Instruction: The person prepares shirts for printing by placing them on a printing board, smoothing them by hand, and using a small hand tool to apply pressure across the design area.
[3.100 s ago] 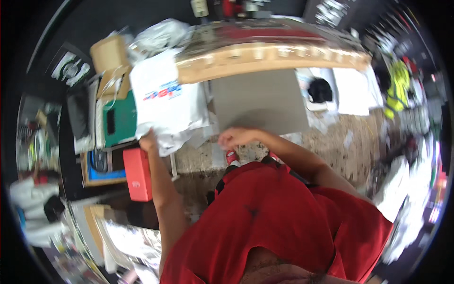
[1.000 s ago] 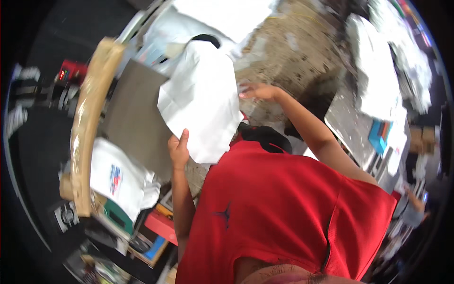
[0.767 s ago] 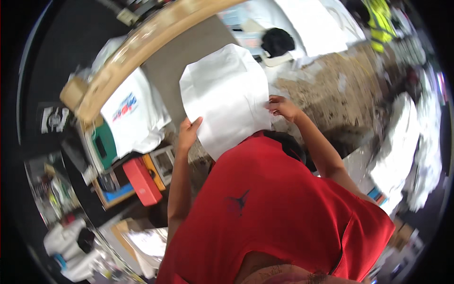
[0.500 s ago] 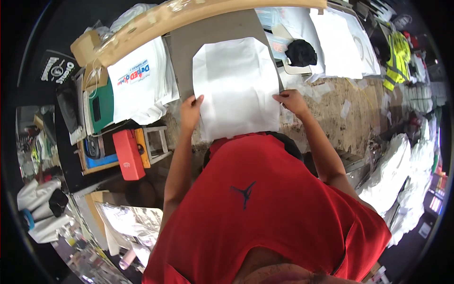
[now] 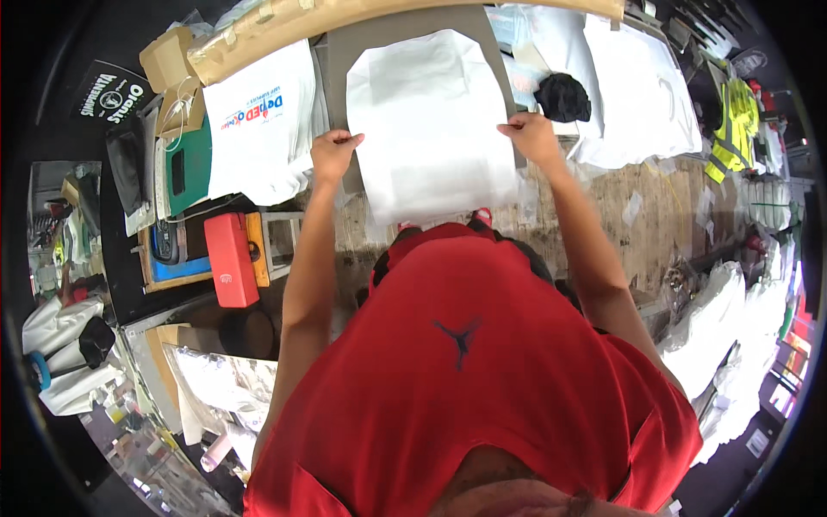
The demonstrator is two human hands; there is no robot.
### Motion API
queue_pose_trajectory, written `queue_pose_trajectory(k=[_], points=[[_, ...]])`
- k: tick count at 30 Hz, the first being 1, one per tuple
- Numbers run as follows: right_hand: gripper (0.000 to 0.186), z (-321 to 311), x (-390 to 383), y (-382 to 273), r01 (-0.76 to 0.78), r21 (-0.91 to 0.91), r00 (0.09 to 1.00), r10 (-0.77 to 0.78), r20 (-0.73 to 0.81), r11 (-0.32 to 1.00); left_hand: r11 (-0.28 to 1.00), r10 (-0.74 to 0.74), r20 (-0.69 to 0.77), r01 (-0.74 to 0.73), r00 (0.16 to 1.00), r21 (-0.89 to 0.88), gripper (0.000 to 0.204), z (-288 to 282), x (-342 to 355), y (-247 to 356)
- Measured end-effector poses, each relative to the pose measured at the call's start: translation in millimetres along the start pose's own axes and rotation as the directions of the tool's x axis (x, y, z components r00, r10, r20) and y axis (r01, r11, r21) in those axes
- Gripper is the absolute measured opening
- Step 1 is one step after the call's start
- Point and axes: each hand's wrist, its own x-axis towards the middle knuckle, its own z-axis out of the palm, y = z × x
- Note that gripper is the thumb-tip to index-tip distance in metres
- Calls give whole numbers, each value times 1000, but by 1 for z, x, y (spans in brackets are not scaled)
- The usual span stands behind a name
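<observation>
A blank white cloth bag point(image 5: 435, 129), flat with clipped top corners, lies over a long grey board point(image 5: 345, 43) in front of me. Its near end hangs past the board toward my body. My left hand point(image 5: 336, 153) pinches the bag's left edge between thumb and fingers. Across from it, my right hand point(image 5: 530, 138) grips the right edge in a similar pinch. Faint fold lines cross the bag's surface.
Left of the board sits a stack of printed white bags point(image 5: 258, 129), with a green case point(image 5: 188, 172) and a red box point(image 5: 231, 258) nearby. A cardboard-coloured beam point(image 5: 405, 17) spans the far side. Right are a black cloth bundle point(image 5: 562, 97) and white sheets point(image 5: 642, 95).
Both hands have moved farther from my body along with the bag, which now sits farther up the board. My view has shifted a little too.
</observation>
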Motion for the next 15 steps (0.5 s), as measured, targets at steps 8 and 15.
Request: queue_pose_trajectory(k=[8, 15], points=[[30, 46, 40, 19, -81, -99, 996, 77, -42, 992, 960, 69, -229, -2, 971, 281, 33, 23, 42, -19], [34, 46, 42, 30, -188, -3, 981, 188, -54, 982, 955, -60, -195, 113, 979, 276, 40, 22, 48, -15]])
